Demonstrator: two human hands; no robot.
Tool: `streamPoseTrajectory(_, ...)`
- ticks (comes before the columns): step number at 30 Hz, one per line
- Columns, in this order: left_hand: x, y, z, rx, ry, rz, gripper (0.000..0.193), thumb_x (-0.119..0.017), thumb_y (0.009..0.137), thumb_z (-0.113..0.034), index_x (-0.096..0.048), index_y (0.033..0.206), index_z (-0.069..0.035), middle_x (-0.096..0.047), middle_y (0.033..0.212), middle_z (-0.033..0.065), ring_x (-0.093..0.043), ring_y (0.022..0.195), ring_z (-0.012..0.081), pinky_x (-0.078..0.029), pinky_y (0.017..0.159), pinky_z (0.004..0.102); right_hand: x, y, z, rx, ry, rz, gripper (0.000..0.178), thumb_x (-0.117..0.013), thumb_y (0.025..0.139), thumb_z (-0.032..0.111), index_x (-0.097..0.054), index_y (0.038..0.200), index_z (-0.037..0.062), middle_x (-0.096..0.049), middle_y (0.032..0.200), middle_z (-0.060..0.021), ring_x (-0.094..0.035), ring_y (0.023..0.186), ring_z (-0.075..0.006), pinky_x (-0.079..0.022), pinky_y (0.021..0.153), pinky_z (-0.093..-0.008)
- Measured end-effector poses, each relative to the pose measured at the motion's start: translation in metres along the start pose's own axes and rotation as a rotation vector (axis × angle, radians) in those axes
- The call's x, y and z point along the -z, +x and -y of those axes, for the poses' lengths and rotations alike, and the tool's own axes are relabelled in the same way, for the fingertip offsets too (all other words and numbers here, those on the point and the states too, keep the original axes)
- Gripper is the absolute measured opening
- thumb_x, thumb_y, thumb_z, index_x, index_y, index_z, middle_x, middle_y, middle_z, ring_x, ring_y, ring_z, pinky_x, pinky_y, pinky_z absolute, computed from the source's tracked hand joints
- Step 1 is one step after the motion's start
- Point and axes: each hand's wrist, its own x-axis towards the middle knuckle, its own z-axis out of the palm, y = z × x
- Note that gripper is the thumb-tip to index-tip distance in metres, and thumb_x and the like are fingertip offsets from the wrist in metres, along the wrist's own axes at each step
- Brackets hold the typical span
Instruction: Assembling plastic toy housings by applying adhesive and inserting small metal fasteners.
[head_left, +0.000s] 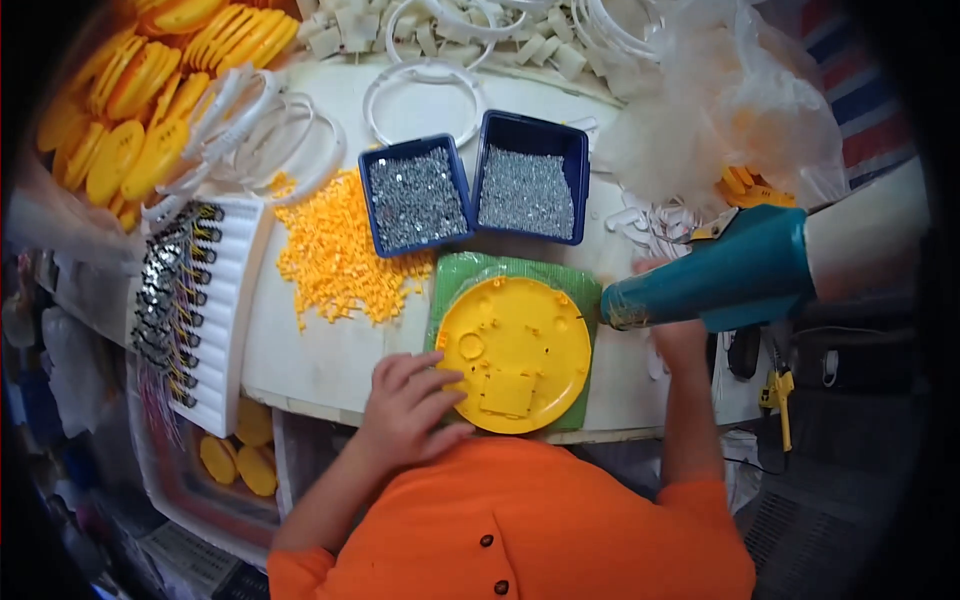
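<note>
A round yellow plastic housing [520, 345] lies on a green pad [445, 285], its inner side up with small posts, a ring and a square panel. Fingers apart, my left hand [410, 405] rests at the housing's left rim with the fingertips on its edge. My right hand [682, 340] is farther right, mostly covered by a teal tapered sleeve-like object [715, 270], beside a heap of thin white parts [660, 225]. Its fingers are hidden, so what it holds cannot be made out.
Two blue bins [415, 195] of small metal screws stand behind the pad, beside a pile of small yellow pieces [340, 255]. A white ribbed tray [225, 310] with wired parts, white rings [425, 100] and yellow covers [150, 120] lie around. A yellow tool [783, 400] hangs at right.
</note>
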Motion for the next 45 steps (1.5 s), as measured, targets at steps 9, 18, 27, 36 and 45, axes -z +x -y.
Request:
streamPoseTrajectory(9, 0.005, 0.073, 0.022, -0.058, -0.140, 0.141, 0.070, -0.086, 0.076, -0.039, -0.059, 0.132, -0.007, -0.063, 0.131, 0.0137, -0.058, 0.128, 0.0347, -0.042, 0.108, 0.0487, -0.059, -0.067, 0.075, 0.350, -0.047, 0.178, 0.016, -0.079, 0.083, 0.006, -0.069, 0.096, 0.0079, -0.073, 0.089, -0.0083, -0.070, 0.081, -0.0296, -0.053, 0.075, -0.0394)
streamPoseTrajectory(18, -0.008, 0.086, 0.035, -0.093, -0.240, 0.302, 0.065, -0.083, 0.079, -0.039, -0.061, 0.132, -0.008, -0.069, 0.122, 0.0128, -0.063, 0.117, 0.0325, -0.043, 0.105, 0.0466, -0.068, -0.067, 0.080, 0.396, -0.104, 0.255, 0.015, -0.078, 0.082, 0.003, -0.069, 0.094, 0.0062, -0.075, 0.093, -0.0077, -0.070, 0.081, -0.0298, -0.053, 0.074, -0.0404)
streamPoseTrajectory(27, 0.000, 0.102, 0.043, -0.138, -0.211, 0.421, 0.057, -0.082, 0.079, -0.037, -0.065, 0.126, -0.008, -0.069, 0.120, 0.0140, -0.063, 0.116, 0.0328, -0.044, 0.103, 0.0450, -0.076, -0.063, 0.081, 0.440, -0.100, 0.205, 0.016, -0.078, 0.083, 0.005, -0.066, 0.093, 0.0061, -0.068, 0.083, -0.0079, -0.065, 0.073, -0.0295, -0.051, 0.070, -0.0404)
streamPoseTrajectory(36, -0.005, 0.098, 0.046, -0.111, -0.237, 0.409, 0.056, -0.082, 0.080, -0.037, -0.065, 0.125, -0.007, -0.069, 0.120, 0.0137, -0.063, 0.115, 0.0344, -0.047, 0.100, 0.0452, -0.075, -0.063, 0.074, 0.450, -0.129, 0.224, 0.018, -0.081, 0.080, 0.006, -0.067, 0.092, 0.0075, -0.068, 0.084, -0.0084, -0.065, 0.076, -0.0314, -0.050, 0.072, -0.0426)
streamPoseTrajectory(45, 0.017, 0.125, 0.041, 0.033, -0.257, 0.666, 0.062, -0.087, 0.075, -0.028, -0.065, 0.129, -0.006, -0.069, 0.119, 0.0164, -0.065, 0.112, 0.0363, -0.052, 0.097, 0.0446, -0.074, -0.062, 0.085, 0.310, -0.145, 0.290, 0.014, -0.079, 0.084, 0.009, -0.067, 0.092, 0.0071, -0.067, 0.085, -0.0089, -0.065, 0.079, -0.0314, -0.049, 0.075, -0.0429)
